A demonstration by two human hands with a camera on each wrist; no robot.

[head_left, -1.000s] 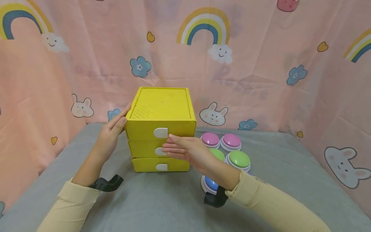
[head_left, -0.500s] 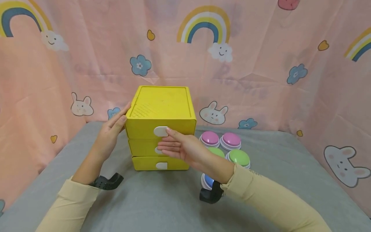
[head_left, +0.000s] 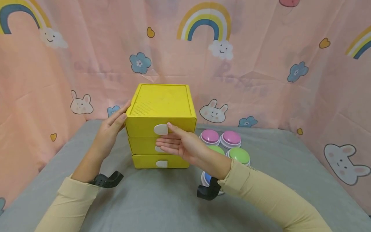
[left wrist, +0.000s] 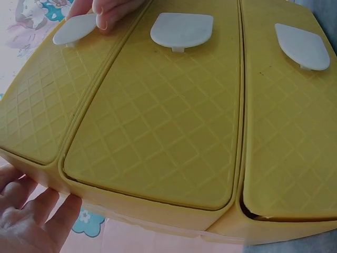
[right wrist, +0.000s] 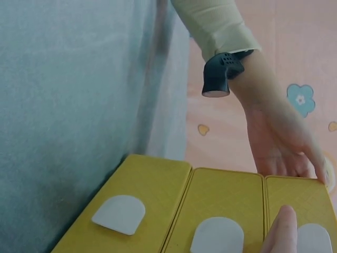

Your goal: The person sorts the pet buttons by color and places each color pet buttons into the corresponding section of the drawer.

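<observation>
A yellow three-drawer box (head_left: 162,100) stands on the grey cloth, its drawers pushed in and each front fitted with a white tab. Against the box's left side, near the top, my left hand (head_left: 108,133) rests with its fingers extended. My right hand (head_left: 185,145) is in front of the drawers, thumb tip at the right edge of the top tab (head_left: 160,129). Its straight fingers lie below that, partly covering the middle tab (head_left: 158,149). In the left wrist view, right-hand fingers (left wrist: 108,15) appear beside the top tab. The bottom tab (head_left: 161,164) is uncovered.
Right of the box are dome-shaped push buttons on white bases: two pink, one of them a pink button (head_left: 231,138), two green, including a green button (head_left: 239,156), and a blue button (head_left: 207,178) partly behind my right wrist. A patterned pink curtain (head_left: 255,48) hangs behind.
My right hand has shifted up and slightly left, its thumb moving from below the top tab to that tab's right edge. My left hand stays on the box; the drawers look unchanged.
</observation>
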